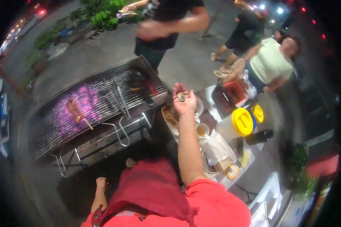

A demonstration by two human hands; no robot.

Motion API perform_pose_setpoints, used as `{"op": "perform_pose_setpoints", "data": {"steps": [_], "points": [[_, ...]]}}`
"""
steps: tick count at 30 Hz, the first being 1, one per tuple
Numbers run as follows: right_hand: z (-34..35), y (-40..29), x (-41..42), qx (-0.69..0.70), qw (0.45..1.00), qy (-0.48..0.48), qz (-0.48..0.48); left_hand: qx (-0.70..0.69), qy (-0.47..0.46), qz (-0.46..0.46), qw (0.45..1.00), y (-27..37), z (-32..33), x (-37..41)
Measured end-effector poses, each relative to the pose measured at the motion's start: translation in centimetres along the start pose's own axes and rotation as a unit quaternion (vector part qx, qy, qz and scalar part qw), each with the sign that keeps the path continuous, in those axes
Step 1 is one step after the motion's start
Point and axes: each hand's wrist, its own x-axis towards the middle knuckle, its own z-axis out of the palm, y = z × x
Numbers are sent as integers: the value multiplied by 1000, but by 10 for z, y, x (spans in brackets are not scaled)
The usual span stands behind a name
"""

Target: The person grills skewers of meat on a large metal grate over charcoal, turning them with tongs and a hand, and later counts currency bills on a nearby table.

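My right hand point(184, 100) is stretched out palm up over the near end of the table, with a few coins point(181, 97) lying on the palm. Its fingers are partly curled and not closed over them. My left hand point(101, 183) hangs low at the left of my dark red apron point(147, 184), fingers curled; whether it holds anything cannot be told. Beyond the hands stands a long charcoal grill point(105, 99). On its grate a skewer of browned meat point(74, 111) lies over glowing coals, its stick pointing toward me. Metal tongs point(123, 100) rest on the grate.
A person in black point(170, 25) stands across the grill, an arm blurred. Another in a pale shirt point(271, 59) stands beyond the table by a red container point(235, 90). The table bears a yellow-lidded jar point(242, 122), a cup of liquid point(202, 130) and a white plastic bag point(218, 148).
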Motion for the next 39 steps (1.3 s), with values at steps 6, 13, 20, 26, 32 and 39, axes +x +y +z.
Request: {"op": "perform_pose_setpoints", "data": {"steps": [6, 13, 20, 26, 32, 39], "points": [[-52, -134, -8, -421, 877, 40, -228, -29, -7, -3, 1000, 35, 59, -20], [-90, -341, -38, -929, 154, 265, -209, 161, -75, 32, 984, 9, 114, -14], [-117, -385, -44, -911, 277, 161, -261, 171, -75, 92, 978, 14, 146, -43], [-103, -391, -70, -400, 794, 102, -446, 206, -55, 39, 976, 39, 148, -81], [-159, -378, -37, -159, 925, 107, -327, 170, -55, 24, 984, 51, 142, -99], [-146, -378, -30, -258, 904, 158, -302, 137, -50, 47, 988, 59, 144, -97]]}}
